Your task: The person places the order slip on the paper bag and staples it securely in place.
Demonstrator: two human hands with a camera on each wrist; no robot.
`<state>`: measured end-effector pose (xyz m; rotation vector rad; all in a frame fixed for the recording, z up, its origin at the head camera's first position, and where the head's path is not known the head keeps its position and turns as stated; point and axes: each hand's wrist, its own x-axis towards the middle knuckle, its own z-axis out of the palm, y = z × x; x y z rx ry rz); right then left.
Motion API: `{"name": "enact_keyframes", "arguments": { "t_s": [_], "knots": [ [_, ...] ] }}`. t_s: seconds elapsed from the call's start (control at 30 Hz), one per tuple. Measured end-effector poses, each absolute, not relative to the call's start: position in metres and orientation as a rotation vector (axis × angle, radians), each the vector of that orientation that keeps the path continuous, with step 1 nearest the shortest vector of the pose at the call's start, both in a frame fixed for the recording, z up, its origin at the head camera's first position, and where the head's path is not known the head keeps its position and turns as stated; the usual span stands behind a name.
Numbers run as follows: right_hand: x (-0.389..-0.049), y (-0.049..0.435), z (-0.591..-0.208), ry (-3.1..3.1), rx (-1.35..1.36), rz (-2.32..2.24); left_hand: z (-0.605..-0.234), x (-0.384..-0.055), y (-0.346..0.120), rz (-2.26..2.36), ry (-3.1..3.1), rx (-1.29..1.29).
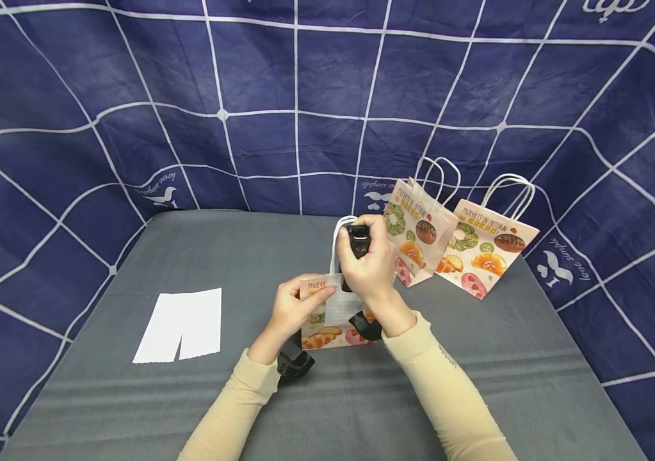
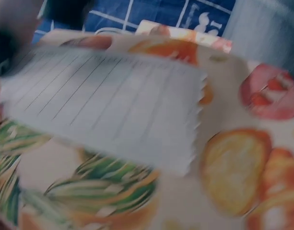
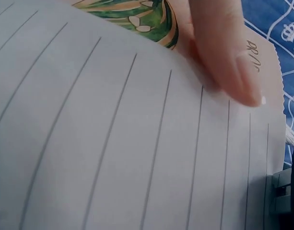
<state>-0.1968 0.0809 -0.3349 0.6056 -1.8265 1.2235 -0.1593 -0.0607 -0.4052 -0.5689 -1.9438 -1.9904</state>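
We look down on two cream sleeves (image 1: pixel 448 390) stretched over a grey-covered desk (image 1: pixel 327 410), a black band (image 1: pixel 295 365) below each hand. The left hand (image 1: pixel 294 308) has its fingers closed on the upper edge of a printed paper bag (image 1: pixel 335 340), thumb in front, pinning a slip of lined paper (image 1: pixel 341 314) flat to the bag's front. The right hand (image 1: pixel 372 259) has its fingers wrapped around a black stapler-like tool (image 1: pixel 358 240), held just above the slip; in the right wrist view we find its metal end at the paper's edge. White handles (image 1: pixel 335 237) rise behind. To the left lies loose white paper (image 1: pixel 191 317), notched at its near edge. Farther back at right, we see two matching bags (image 1: pixel 479 253) side by side, before a blue, white-gridded curtain (image 1: pixel 258 70).
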Motion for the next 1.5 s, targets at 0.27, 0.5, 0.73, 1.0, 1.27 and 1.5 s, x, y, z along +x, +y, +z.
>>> {"name": "enact_keyframes", "arguments": {
  "t_s": [0.27,0.5,0.73,1.0,1.27,1.5],
  "knots": [
    [-0.197,0.081,-0.335,-1.838,0.609,1.221,-0.387,-0.168,-0.067,-1.980,-1.965,-0.832],
    [-0.197,0.082,-0.335,-1.842,0.608,1.199,-0.373,-0.167,-0.057,-1.896,-1.998,-0.788],
    [-0.195,0.084,-0.333,-1.888,0.598,1.175,-0.377,-0.170,-0.054,-1.921,-1.983,-0.792],
    [-0.188,0.093,-0.329,-2.053,0.673,1.216,-0.391,-0.177,-0.055,-1.901,-1.964,-0.793],
    [-0.187,0.118,-0.344,-1.657,0.781,1.391,-0.373,-0.165,-0.054,-1.869,-1.997,-0.780],
    [-0.187,0.143,-0.353,-1.806,0.784,1.455,-0.375,-0.166,-0.055,-1.849,-2.018,-0.763]
  ]
}}
